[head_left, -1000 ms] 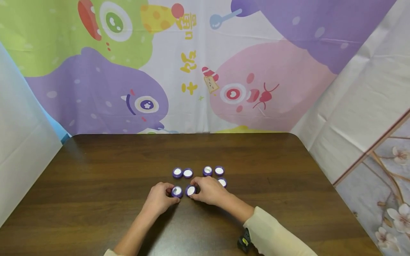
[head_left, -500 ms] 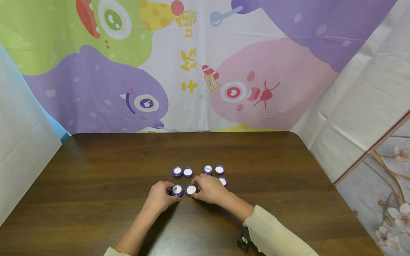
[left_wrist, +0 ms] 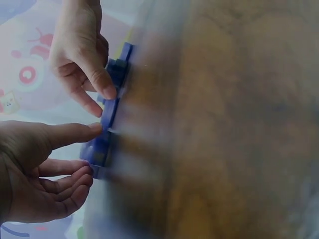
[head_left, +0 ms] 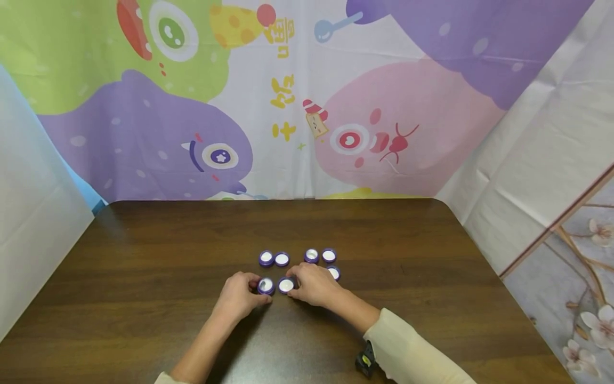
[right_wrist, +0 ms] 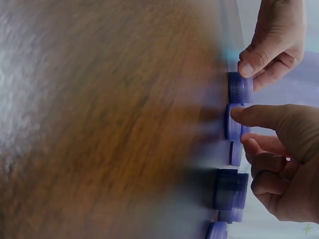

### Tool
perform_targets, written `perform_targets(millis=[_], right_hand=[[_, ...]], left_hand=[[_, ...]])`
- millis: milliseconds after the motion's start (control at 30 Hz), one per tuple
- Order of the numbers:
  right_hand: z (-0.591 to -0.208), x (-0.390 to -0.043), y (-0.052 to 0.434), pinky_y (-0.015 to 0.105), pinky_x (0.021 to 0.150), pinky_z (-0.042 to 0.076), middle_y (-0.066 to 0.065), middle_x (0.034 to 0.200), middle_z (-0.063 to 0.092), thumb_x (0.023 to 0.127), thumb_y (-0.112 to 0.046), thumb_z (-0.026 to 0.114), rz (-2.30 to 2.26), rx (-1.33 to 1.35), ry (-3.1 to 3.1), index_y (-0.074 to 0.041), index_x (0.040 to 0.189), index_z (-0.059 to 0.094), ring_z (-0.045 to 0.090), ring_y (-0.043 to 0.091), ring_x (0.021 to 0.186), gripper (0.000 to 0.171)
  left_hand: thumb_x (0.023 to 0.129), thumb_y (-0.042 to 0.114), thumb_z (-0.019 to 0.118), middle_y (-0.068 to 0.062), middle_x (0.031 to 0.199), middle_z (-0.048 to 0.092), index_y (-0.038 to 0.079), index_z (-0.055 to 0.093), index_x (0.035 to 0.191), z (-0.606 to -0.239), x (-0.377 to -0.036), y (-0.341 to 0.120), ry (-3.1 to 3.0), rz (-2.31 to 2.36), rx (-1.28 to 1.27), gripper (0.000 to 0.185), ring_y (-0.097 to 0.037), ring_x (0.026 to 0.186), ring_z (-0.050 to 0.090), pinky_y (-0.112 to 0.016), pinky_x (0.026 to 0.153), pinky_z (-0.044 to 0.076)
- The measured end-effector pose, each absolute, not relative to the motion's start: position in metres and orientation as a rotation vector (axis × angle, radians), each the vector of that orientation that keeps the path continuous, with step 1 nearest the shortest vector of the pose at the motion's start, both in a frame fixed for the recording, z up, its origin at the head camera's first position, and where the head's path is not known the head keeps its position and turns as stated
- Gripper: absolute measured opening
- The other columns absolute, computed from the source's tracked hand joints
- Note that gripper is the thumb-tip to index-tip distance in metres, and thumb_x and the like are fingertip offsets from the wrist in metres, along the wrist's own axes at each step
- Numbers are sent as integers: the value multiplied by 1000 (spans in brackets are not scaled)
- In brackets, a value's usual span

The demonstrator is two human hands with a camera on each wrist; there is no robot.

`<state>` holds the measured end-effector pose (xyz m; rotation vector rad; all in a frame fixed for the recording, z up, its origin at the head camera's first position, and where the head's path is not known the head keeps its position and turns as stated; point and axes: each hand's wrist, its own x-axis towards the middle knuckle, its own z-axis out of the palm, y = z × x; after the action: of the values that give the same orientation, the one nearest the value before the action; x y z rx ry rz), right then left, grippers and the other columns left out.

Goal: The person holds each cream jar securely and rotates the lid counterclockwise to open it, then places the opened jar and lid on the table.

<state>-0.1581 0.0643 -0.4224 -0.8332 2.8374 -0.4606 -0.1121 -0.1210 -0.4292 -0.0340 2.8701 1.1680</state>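
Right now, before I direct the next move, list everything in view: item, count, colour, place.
caps in hand: 2, purple with white tops, side by side at table centre, one at each hand
far caps: 4, same colours, two pairs in a row behind the hands
side cap: 1, same colours, partly hidden behind the right hand
table: 1, dark brown wood
backdrop: 1, cartoon monsters, behind the table
left hand: pinches the left cap
right hand: holds the right cap, cream sleeve
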Motion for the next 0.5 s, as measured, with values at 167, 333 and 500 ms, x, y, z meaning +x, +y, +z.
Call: perform_targets(millis=[167,333,500], right_hand=[[-416,-159,65,18,47,36,-9,70,50,78,-33,74,-493,-830,2848,-16,109,68,44,4,59,36],[-408,-161,67,17,46,35,-10,69,50,81,-35,70,-549,-886,2897,-17,106,68,43,3,59,31],[-399,-165,74,17,45,33,-8,69,52,85,-33,66,-674,-889,3019,-15,102,69,41,2,56,24]], left_hand=[[68,19,82,-13,97,63,-3,66,103,-419,-111,-121,2838,1167,-52,44,-24,89,61,-39,77,52],[72,23,79,-15,101,63,-4,64,108,-407,-111,-123,2883,1108,-32,47,-28,92,62,-40,78,52],[81,25,72,-17,105,62,-4,62,112,-396,-119,-127,3020,1054,25,44,-29,95,60,-42,81,52]])
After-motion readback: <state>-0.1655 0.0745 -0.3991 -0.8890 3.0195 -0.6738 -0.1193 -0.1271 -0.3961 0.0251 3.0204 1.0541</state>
